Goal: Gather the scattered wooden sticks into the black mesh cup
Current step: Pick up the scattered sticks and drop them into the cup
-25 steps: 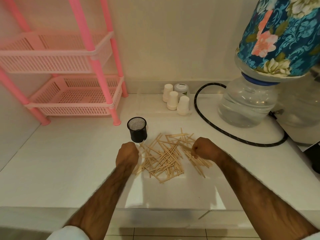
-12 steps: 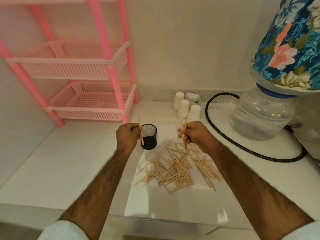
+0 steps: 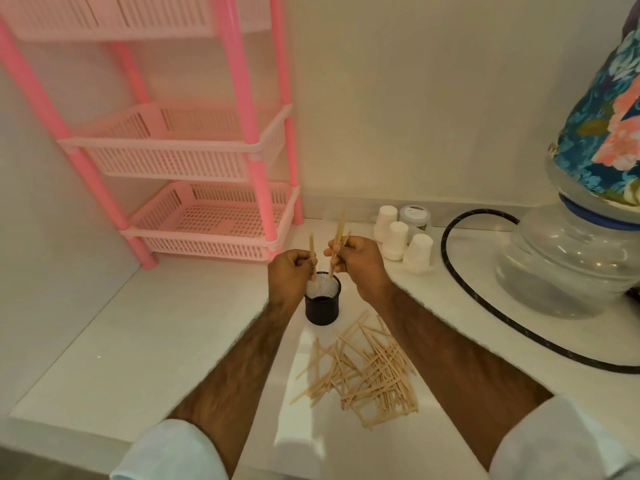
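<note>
The black mesh cup [image 3: 322, 306] stands upright on the white counter, just beyond a pile of several scattered wooden sticks [image 3: 367, 370]. My left hand [image 3: 290, 273] pinches one upright stick [image 3: 311, 245] over the cup's left rim. My right hand [image 3: 360, 263] grips a few sticks [image 3: 339, 233] held nearly upright, their lower ends at the cup's opening. Both hands hover directly above the cup, partly hiding its far rim.
A pink plastic shelf rack [image 3: 207, 216] stands at the back left. White paper cups [image 3: 401, 239] and a small jar [image 3: 415, 216] sit behind the hands. A black hose [image 3: 460, 289] curves to a water bottle [image 3: 568, 268] with a floral cover at the right.
Both hands lifted sticks from the pile and brought them together over the cup. The view tilted so the pile now lies nearer to me.
</note>
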A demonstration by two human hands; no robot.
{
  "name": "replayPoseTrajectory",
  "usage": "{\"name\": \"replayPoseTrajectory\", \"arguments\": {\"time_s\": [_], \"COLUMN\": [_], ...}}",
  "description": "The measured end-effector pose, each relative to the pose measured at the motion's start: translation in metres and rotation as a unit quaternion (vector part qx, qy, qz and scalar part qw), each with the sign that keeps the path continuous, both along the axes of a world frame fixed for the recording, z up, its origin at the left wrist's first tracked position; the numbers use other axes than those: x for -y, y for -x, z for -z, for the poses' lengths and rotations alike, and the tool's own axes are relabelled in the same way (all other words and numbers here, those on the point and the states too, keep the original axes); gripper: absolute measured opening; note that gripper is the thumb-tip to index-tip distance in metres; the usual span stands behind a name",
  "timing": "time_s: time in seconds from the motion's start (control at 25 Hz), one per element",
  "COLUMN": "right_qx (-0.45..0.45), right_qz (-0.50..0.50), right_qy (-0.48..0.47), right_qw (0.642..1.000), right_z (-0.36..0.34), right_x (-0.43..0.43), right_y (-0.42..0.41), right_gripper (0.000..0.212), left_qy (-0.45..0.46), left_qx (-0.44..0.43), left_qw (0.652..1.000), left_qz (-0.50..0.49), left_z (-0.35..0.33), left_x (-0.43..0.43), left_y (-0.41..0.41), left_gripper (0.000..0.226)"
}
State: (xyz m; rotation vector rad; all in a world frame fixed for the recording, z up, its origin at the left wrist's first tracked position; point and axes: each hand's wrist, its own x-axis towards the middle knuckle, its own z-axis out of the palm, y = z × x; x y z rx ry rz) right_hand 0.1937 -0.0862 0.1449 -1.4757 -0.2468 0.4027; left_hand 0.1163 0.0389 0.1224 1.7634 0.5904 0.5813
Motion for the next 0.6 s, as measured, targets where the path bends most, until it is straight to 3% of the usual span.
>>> {"name": "replayPoseTrajectory", "arguments": {"time_s": [0.16,0.32,0.6], "right_qx": [0.007,0.006,-0.002], "right_qz": [0.003,0.014,0.008], "right_qy": [0.026,0.083,0.104], "right_qw": [1.000,0.996,0.995], "right_z": [0.027,0.050,0.061], "right_x": [-0.014,-0.017,-0.014], "right_y": [0.000,-0.001,-0.004], "right_gripper": [0.013,0.013,0.011], "left_qy": [-0.034,-0.052,-0.073], "left_qx": [-0.043,-0.073,-0.096], "left_qw": [0.998,0.996,0.992], "left_qz": [0.001,0.005,0.027], "left_z": [0.019,0.032,0.043], "left_x": [-0.003,-0.005,-0.008], "left_y": [-0.007,-0.012,-0.019], "left_gripper": [0.008,0.008,0.015]}}
